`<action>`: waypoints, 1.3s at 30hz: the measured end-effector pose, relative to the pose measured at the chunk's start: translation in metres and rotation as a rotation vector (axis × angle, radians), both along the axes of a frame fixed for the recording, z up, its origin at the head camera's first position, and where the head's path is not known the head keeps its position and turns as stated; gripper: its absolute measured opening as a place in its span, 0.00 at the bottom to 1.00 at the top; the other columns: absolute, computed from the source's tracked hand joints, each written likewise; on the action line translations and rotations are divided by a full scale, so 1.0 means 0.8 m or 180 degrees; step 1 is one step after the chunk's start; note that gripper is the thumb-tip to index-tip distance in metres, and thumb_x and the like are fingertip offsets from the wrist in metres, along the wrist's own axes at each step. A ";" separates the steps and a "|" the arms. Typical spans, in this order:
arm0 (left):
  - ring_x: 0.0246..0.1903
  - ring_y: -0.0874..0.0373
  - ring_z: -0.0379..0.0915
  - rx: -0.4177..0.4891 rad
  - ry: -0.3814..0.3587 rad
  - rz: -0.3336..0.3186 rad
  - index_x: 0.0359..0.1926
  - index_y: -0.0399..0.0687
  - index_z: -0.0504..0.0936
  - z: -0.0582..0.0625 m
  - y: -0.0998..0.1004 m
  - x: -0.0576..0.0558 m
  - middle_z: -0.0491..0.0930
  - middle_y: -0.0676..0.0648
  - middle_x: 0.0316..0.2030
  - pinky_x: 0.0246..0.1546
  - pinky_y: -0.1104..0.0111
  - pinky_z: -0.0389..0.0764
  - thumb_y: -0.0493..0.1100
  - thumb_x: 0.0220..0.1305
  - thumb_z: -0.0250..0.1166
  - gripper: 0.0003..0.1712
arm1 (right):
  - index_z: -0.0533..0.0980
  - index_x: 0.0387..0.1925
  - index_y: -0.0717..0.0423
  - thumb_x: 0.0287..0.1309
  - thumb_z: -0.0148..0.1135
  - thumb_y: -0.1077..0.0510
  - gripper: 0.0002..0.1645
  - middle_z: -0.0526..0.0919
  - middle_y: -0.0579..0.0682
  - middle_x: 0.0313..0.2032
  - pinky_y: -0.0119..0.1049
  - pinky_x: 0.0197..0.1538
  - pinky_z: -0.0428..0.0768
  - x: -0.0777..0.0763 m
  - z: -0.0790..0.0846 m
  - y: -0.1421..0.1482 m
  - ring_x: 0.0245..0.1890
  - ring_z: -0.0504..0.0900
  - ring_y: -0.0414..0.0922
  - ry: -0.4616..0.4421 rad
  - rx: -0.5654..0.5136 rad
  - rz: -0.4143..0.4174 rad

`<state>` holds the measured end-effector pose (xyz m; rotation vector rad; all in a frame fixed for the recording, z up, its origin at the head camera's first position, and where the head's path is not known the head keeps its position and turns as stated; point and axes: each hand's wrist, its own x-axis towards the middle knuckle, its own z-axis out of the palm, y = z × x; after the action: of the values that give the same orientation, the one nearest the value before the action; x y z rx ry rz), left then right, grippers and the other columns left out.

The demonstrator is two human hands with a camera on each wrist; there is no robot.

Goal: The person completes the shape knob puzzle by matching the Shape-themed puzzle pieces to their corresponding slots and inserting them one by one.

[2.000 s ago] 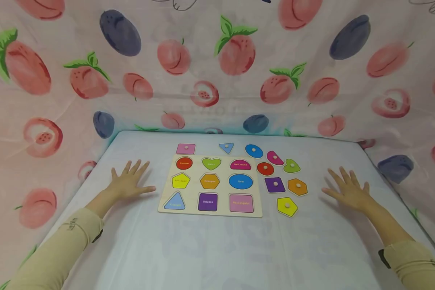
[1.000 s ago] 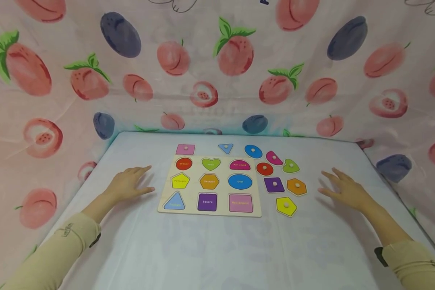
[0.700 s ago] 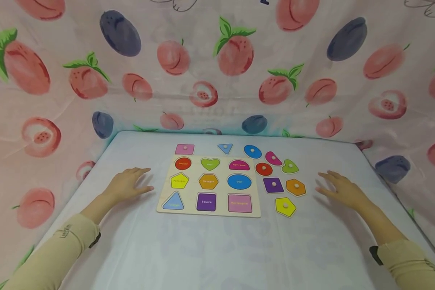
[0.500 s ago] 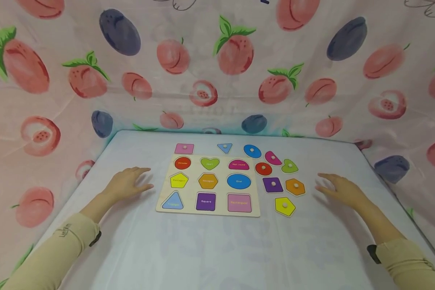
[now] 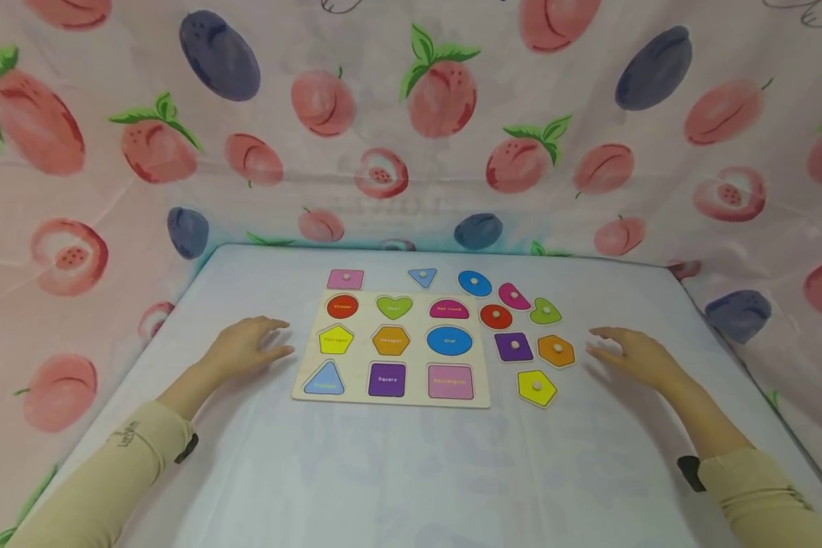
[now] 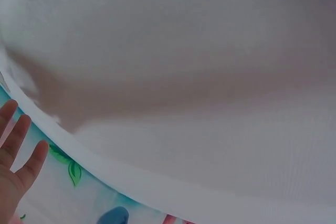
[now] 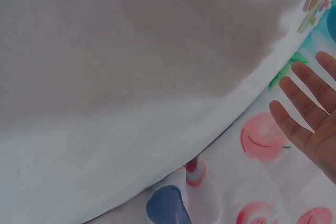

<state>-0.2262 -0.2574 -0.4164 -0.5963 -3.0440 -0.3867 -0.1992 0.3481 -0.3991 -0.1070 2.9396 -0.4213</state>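
Observation:
A wooden shape puzzle board (image 5: 363, 392) lies on the white table, printed with coloured shapes and their names. Loose knobbed pieces lie behind it and to its right, among them a pink rectangle (image 5: 339, 279), a light blue triangle (image 5: 419, 279), a purple square (image 5: 507, 353), an orange hexagon (image 5: 553, 358) and a yellow pentagon (image 5: 529, 393). My left hand (image 5: 238, 346) hovers left of the board with relaxed fingers, holding nothing. On the other side my right hand (image 5: 637, 358) is likewise empty, its fingertips just right of the orange hexagon. Spread fingers show in both wrist views.
Further loose pieces sit at the board's upper right: a blue oval (image 5: 467, 286), a magenta half round (image 5: 510, 302), a red circle (image 5: 489, 320) and a green heart (image 5: 546, 318). A fruit-print cloth (image 5: 425, 183) hangs behind and beside the white table (image 5: 397, 472).
Both hands have gone from wide-spread fingers to a more relaxed pose. The right hand has moved left towards the loose pieces; the left has barely shifted. The pieces and board stay in place.

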 end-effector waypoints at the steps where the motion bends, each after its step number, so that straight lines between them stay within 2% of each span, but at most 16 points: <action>1: 0.55 0.37 0.71 0.0018 -0.0023 -0.0001 0.56 0.41 0.77 0.000 0.000 0.000 0.77 0.35 0.53 0.56 0.44 0.70 0.54 0.59 0.64 0.29 | 0.66 0.62 0.66 0.63 0.53 0.40 0.38 0.67 0.72 0.60 0.66 0.61 0.63 -0.001 0.000 -0.002 0.61 0.63 0.69 0.0015 -0.0007 0.0028; 5: 0.57 0.37 0.70 0.0132 -0.0105 -0.0063 0.57 0.40 0.76 0.001 0.001 0.000 0.77 0.35 0.54 0.58 0.43 0.69 0.52 0.59 0.65 0.29 | 0.67 0.61 0.65 0.63 0.53 0.42 0.36 0.67 0.72 0.60 0.66 0.60 0.63 -0.001 0.001 -0.010 0.61 0.63 0.69 0.0037 -0.0034 0.0092; 11: 0.56 0.37 0.70 0.0267 -0.0192 -0.0173 0.57 0.37 0.75 -0.007 0.001 -0.003 0.77 0.35 0.54 0.59 0.45 0.68 0.49 0.61 0.64 0.27 | 0.68 0.61 0.64 0.63 0.55 0.43 0.34 0.69 0.71 0.60 0.66 0.60 0.63 -0.001 0.003 -0.021 0.61 0.63 0.69 0.0107 -0.0046 0.0171; 15: 0.60 0.37 0.67 0.0286 -0.0291 -0.0163 0.59 0.38 0.74 -0.007 0.003 -0.002 0.75 0.34 0.57 0.61 0.44 0.65 0.50 0.60 0.64 0.29 | 0.68 0.61 0.62 0.63 0.55 0.45 0.32 0.70 0.70 0.60 0.66 0.60 0.63 -0.001 0.005 -0.033 0.62 0.64 0.68 0.0142 -0.0102 0.0238; 17: 0.62 0.36 0.64 0.0311 -0.0402 -0.0161 0.61 0.39 0.71 -0.006 0.005 -0.002 0.72 0.34 0.60 0.63 0.43 0.63 0.51 0.60 0.65 0.32 | 0.68 0.61 0.61 0.63 0.56 0.45 0.33 0.70 0.69 0.60 0.66 0.60 0.63 -0.001 0.006 -0.040 0.62 0.64 0.67 0.0155 -0.0119 0.0251; 20: 0.67 0.35 0.54 0.0339 -0.0673 -0.0170 0.66 0.42 0.66 -0.007 0.007 -0.002 0.63 0.34 0.66 0.66 0.41 0.56 0.55 0.58 0.65 0.39 | 0.69 0.61 0.61 0.62 0.57 0.44 0.33 0.71 0.68 0.60 0.65 0.61 0.64 -0.001 0.007 -0.050 0.62 0.64 0.67 0.0152 -0.0146 0.0261; 23: 0.70 0.32 0.42 0.0383 -0.0972 -0.0269 0.70 0.45 0.59 -0.010 0.008 -0.001 0.54 0.33 0.70 0.67 0.38 0.48 0.59 0.53 0.68 0.48 | 0.69 0.61 0.60 0.61 0.57 0.44 0.33 0.71 0.68 0.59 0.65 0.61 0.64 0.000 0.009 -0.059 0.62 0.64 0.67 0.0169 -0.0173 0.0304; 26: 0.71 0.31 0.35 0.0416 -0.1152 -0.0399 0.71 0.47 0.56 -0.013 0.008 -0.001 0.49 0.33 0.71 0.67 0.36 0.41 0.60 0.47 0.71 0.55 | 0.69 0.61 0.60 0.62 0.58 0.47 0.31 0.72 0.67 0.59 0.64 0.60 0.66 0.001 0.011 -0.069 0.62 0.65 0.66 0.0187 -0.0188 0.0354; 33: 0.70 0.29 0.33 0.0402 -0.1190 -0.0576 0.72 0.45 0.53 -0.012 0.008 0.001 0.47 0.32 0.72 0.66 0.35 0.39 0.59 0.38 0.77 0.63 | 0.69 0.62 0.56 0.62 0.58 0.52 0.28 0.72 0.66 0.60 0.62 0.59 0.69 -0.001 0.018 -0.093 0.61 0.67 0.65 0.0172 -0.0288 0.0406; 39: 0.72 0.33 0.32 0.0224 -0.1304 -0.0454 0.73 0.51 0.51 -0.007 0.012 -0.003 0.43 0.37 0.73 0.66 0.36 0.40 0.59 0.39 0.76 0.63 | 0.71 0.61 0.55 0.61 0.60 0.50 0.29 0.74 0.64 0.59 0.60 0.57 0.72 -0.003 0.022 -0.112 0.61 0.68 0.64 0.0270 -0.0289 0.0524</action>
<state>-0.2284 -0.2474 -0.4220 -0.8259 -3.3588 -0.6975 -0.2014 0.2584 -0.3811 -0.3844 2.9634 -0.5371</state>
